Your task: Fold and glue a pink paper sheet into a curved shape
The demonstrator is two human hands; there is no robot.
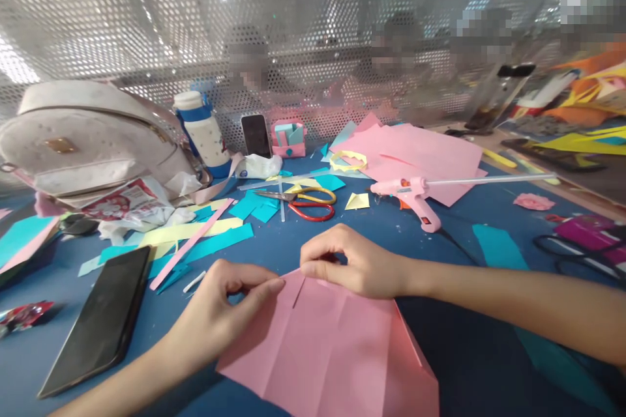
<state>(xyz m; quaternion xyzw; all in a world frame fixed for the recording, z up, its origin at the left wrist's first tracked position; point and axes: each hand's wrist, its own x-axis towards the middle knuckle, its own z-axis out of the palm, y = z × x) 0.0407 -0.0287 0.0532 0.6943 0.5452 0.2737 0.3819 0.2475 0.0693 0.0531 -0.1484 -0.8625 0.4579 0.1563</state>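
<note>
A pink sheet of paper (pixel 327 345) with several fold creases is held above the blue table, near its front edge. My left hand (pixel 229 306) pinches its upper left edge between thumb and fingers. Close beside it, my right hand (pixel 349 264) grips the top edge, thumb in front and fingers curled behind. Between the two hands a short dark slit runs down from the paper's top edge. The paper's right side is folded up. Beyond my hands lie scissors (pixel 313 203) with red and yellow handles and a pink glue gun (pixel 413 195) with a long glue stick.
A black phone (pixel 100 319) lies at left, near blue, yellow and pink paper strips (pixel 205 238). Behind stand a white backpack (pixel 92 137) and a bottle (pixel 203 133). Pink sheets (pixel 425 150) lie at the back by a perforated metal panel (pixel 303 19). A cable (pixel 562 251) curls at right.
</note>
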